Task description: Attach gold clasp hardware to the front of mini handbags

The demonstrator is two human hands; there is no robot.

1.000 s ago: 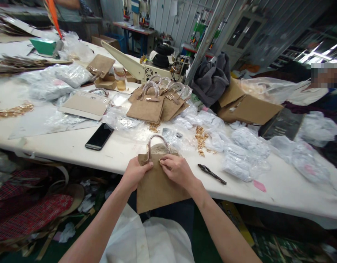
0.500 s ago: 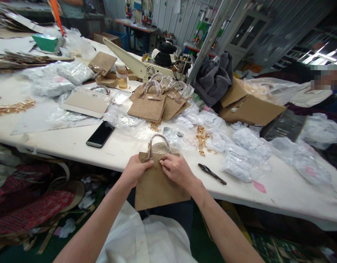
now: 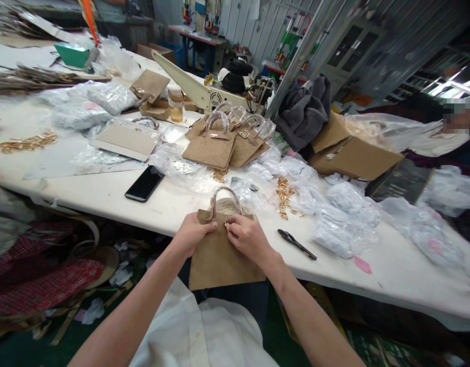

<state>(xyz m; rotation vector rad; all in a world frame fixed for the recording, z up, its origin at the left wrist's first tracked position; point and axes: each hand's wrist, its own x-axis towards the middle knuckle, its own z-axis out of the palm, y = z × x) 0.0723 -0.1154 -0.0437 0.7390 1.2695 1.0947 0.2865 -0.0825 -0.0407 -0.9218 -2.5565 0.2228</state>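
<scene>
A brown handbag panel [image 3: 223,262] with a plastic-wrapped handle [image 3: 224,189] hangs over the table's front edge, close to my body. My left hand [image 3: 194,232] grips its upper left corner, thumb lying on the front face below the handle's base. The fingers of my right hand [image 3: 244,235] are pinched near the panel's top middle on a small gold metal fitting [image 3: 226,224], pressed against the front face. Most of that fitting is hidden by the fingertips. To the right of this hand lies a black pen-like tool [image 3: 297,244].
Past the panel are similar bag panels [image 3: 210,148], gold fittings in a pile [image 3: 284,198] and clear plastic bags [image 3: 336,216]. A phone [image 3: 144,183] lies to the left. Farther back stand a cream machine [image 3: 215,97], a cup [image 3: 176,104] and a cardboard box [image 3: 353,150].
The view has shifted slightly, so the table's things sit a little farther right. Both hands keep their hold on the panel, and the right fingertips stay at the same spot.
</scene>
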